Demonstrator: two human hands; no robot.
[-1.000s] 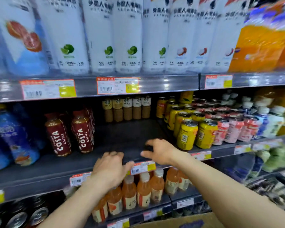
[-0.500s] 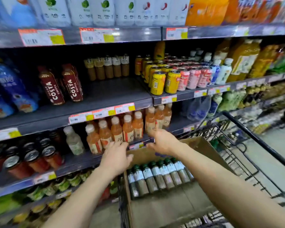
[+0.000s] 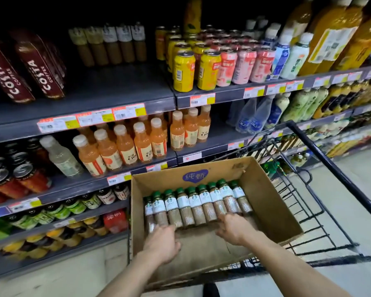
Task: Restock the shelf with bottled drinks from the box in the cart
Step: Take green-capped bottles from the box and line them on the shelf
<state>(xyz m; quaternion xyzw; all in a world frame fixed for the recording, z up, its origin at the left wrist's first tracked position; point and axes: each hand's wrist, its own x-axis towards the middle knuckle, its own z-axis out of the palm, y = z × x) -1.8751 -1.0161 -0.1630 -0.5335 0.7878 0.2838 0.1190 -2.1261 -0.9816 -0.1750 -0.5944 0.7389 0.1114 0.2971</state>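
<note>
The shelf [image 3: 116, 91] stands ahead and to my left. Its bare dark stretch lies between the Costa bottles [image 3: 36, 67] and the cans [image 3: 184, 67], with a few small bottles standing far back against the rear. The cart [image 3: 321, 159] sits below and to the right of that gap, pushed close to the shelf front. The box [image 3: 272, 206] fills the cart's near left part, open at the top.

The bottles [image 3: 197, 202] lie on their sides in one row along the box's far wall, green caps toward the shelf and bases toward me. Each long axis therefore runs straight away from my hands. The near half of the box floor is bare cardboard.

My left hand [image 3: 162, 243] is at the bases near the row's left end, by the box's left wall. My right hand [image 3: 234, 229] is at the bases toward the right end. Both are open, fingers stretched forward and touching or just short of the bases, not wrapped round anything.

Neither hand is clearly nearer, since the row runs crosswise between them. I judge the next move is to grip the bottles from the base end and lift them up and left to the gap.
</note>
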